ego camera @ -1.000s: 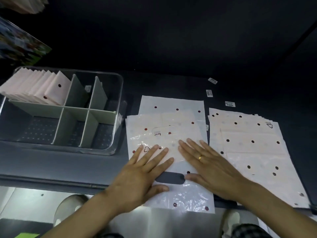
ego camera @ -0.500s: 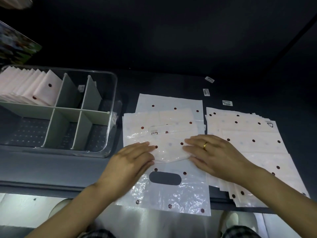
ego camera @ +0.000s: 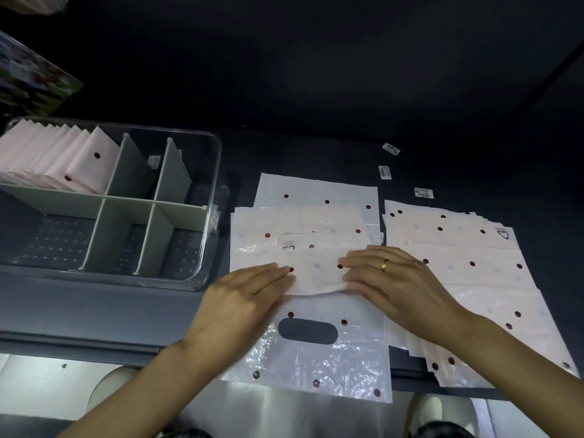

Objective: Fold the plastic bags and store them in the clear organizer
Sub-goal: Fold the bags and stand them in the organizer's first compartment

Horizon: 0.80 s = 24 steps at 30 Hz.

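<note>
1. Both hands are lying flat on the folded edge of a dotted plastic bag (ego camera: pixel 316 273) at the middle of the view. The left hand (ego camera: pixel 240 298) is pressing its straight fingers down at the bag's 9 o'clock side, and the right hand (ego camera: pixel 398 279), wearing a gold ring (ego camera: pixel 384 264), is pressing at the 3 o'clock side. Neither hand is curling round anything.
2. The bag is lying doubled over on a dark table (ego camera: pixel 94 311), its handle cutout (ego camera: pixel 308 331) showing toward 6 o'clock and its near edge hanging over the table's rim.
3. More flat bags are lying beneath it, reaching toward 12 o'clock.
4. A stack of flat bags (ego camera: pixel 467 273) is lying just beside it at 3 o'clock.
5. The clear organizer (ego camera: pixel 208 216) is sitting at 9 o'clock, with grey dividers (ego camera: pixel 132 172) inside and folded bags (ego camera: pixel 63 159) standing in its far-left compartment.
6. Three small labels (ego camera: pixel 385 172) are lying on the table at 1 o'clock.
</note>
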Each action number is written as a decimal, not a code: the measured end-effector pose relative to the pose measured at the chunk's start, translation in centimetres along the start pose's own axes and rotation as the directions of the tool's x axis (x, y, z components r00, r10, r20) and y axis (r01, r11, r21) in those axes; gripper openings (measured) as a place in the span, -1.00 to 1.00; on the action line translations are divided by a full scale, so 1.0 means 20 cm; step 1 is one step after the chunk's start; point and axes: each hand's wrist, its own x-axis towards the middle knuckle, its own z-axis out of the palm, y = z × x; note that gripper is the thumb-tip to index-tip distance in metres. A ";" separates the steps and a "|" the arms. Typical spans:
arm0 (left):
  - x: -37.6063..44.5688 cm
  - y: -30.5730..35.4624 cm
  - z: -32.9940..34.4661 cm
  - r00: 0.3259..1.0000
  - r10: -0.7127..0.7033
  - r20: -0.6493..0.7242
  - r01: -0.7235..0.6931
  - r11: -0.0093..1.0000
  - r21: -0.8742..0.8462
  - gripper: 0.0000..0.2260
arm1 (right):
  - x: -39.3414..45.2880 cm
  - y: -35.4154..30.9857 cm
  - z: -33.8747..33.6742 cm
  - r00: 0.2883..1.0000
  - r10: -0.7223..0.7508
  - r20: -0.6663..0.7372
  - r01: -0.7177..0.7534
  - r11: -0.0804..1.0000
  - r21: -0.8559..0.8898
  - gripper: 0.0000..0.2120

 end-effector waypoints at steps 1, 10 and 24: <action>0.00 0.01 -0.01 0.999 0.004 -0.033 -0.004 1.000 0.000 -0.75 | -0.01 -0.01 -0.02 0.997 0.026 0.066 -0.028 0.999 0.025 -0.70; 0.07 0.07 -0.15 0.992 -0.121 0.031 0.122 0.991 -0.052 -0.74 | 0.02 0.06 -0.10 0.845 0.421 0.329 -0.533 0.719 0.447 -0.64; 0.02 0.06 0.04 0.868 -0.252 0.427 0.136 0.949 0.285 -0.34 | 0.17 0.03 0.03 0.676 0.733 0.073 -0.704 0.613 0.360 -0.47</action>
